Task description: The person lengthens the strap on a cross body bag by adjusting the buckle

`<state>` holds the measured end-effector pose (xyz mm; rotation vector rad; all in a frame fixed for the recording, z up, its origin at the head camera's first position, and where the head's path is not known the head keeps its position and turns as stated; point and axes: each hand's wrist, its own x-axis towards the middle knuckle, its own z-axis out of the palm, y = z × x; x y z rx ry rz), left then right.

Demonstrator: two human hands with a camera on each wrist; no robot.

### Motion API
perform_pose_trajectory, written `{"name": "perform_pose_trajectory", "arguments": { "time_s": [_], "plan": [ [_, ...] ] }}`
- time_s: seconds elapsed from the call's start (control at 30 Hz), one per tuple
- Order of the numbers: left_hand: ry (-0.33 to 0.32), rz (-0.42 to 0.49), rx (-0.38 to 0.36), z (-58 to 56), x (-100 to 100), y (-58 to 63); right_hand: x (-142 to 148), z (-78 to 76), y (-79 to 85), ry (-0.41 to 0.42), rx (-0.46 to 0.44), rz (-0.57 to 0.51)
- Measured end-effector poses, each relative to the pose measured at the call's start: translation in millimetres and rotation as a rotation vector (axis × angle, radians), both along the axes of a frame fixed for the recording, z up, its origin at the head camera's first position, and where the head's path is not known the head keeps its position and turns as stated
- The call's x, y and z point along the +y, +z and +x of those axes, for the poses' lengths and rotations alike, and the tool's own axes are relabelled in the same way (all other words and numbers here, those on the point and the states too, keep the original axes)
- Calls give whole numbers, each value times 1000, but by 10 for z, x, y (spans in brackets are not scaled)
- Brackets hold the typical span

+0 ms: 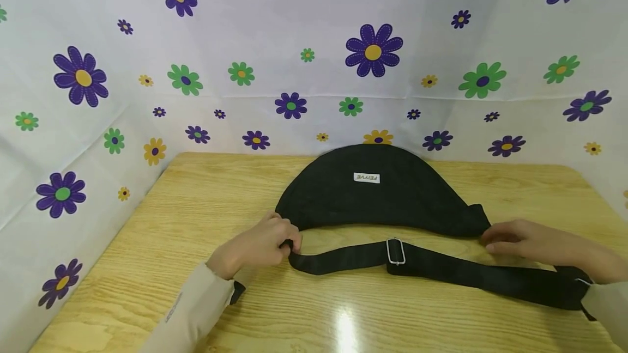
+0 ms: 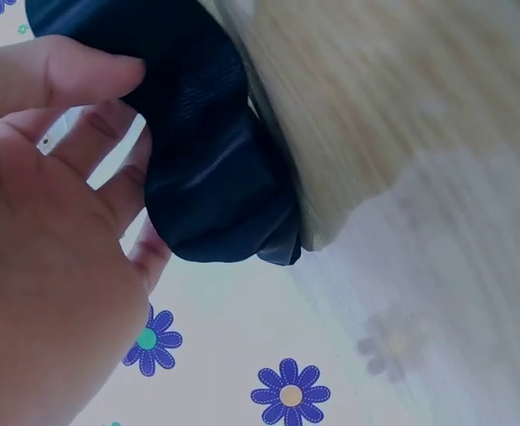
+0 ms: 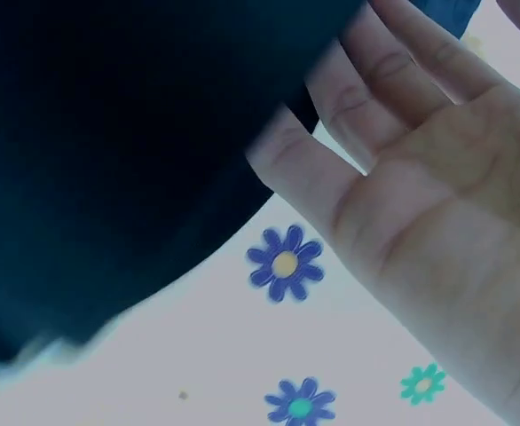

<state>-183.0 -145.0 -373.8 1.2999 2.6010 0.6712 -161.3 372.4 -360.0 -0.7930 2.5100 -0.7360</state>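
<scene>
A black waist bag (image 1: 363,200) with a small white label (image 1: 367,178) lies flat, its curved edge toward the back. In front of it runs its black strap (image 1: 441,267) with a silver slider buckle (image 1: 396,251). My left hand (image 1: 267,239), by the bag's left end, pinches the strap; the left wrist view shows the thumb on the black webbing (image 2: 207,133) and fingers behind it. At the bag's right end, my right hand (image 1: 535,241) touches the tip with fairly straight fingers. Dark, blurred black material (image 3: 153,133) partly hides those fingers in the right wrist view.
The wooden table (image 1: 314,315) carries the bag and strap. A white cloth with printed flowers (image 1: 294,31) hangs behind the table and along its left side. A black strap end (image 1: 237,292) pokes out beneath the left sleeve. On the right, the strap passes under the right forearm.
</scene>
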Motion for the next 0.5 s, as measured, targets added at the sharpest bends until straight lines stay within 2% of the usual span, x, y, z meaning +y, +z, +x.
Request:
{"name": "perform_pose_trajectory", "arguments": {
  "time_s": [0.1,0.23,0.4,0.5],
  "plan": [
    [9,1,-18,37,-30,-12,122,20,10,-41,-70,25],
    [15,-12,14,75,-100,-15,255,58,24,-117,-126,63],
    [28,-68,123,113,-206,-13,336,101,-4,-213,-127,106],
    [46,-98,191,136,-273,2,354,136,-33,-273,-77,158]
  ]
}}
